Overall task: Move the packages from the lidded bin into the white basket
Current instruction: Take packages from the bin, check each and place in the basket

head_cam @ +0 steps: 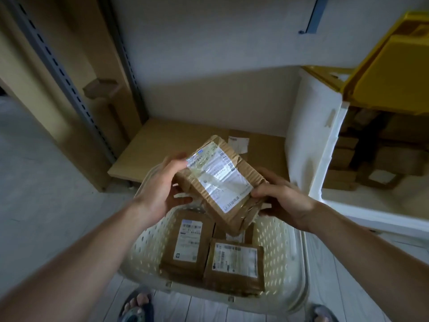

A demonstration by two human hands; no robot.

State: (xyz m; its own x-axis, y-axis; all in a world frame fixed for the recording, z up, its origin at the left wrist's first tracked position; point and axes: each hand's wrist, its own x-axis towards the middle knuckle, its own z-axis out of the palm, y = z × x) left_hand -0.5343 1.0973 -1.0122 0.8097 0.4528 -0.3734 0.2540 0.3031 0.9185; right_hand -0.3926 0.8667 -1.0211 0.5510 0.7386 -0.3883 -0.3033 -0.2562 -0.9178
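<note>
Both hands on one taped-up package, held right over the basket.

Closest to me, two sandalled feet [137,305] sit on the pale floor planks at the basket's near edge. The white basket [276,259] already has two labelled brown packages lying flat in it: one toward the left wall [188,242], one in the near right corner [234,266], just beside each other. Above them, the held package [222,182] is tilted, label up. My left hand [160,194] grips its left end, fingers curled round it with the thumb on top; my right hand [281,201] pinches the near right corner, fingers curled under. Past that, a flat cardboard sheet [176,145] lies against the wall. Far right, the lidded bin [325,145] stands with its yellow lid [390,68] swung up and more brown packages [371,159] stacked inside.
</note>
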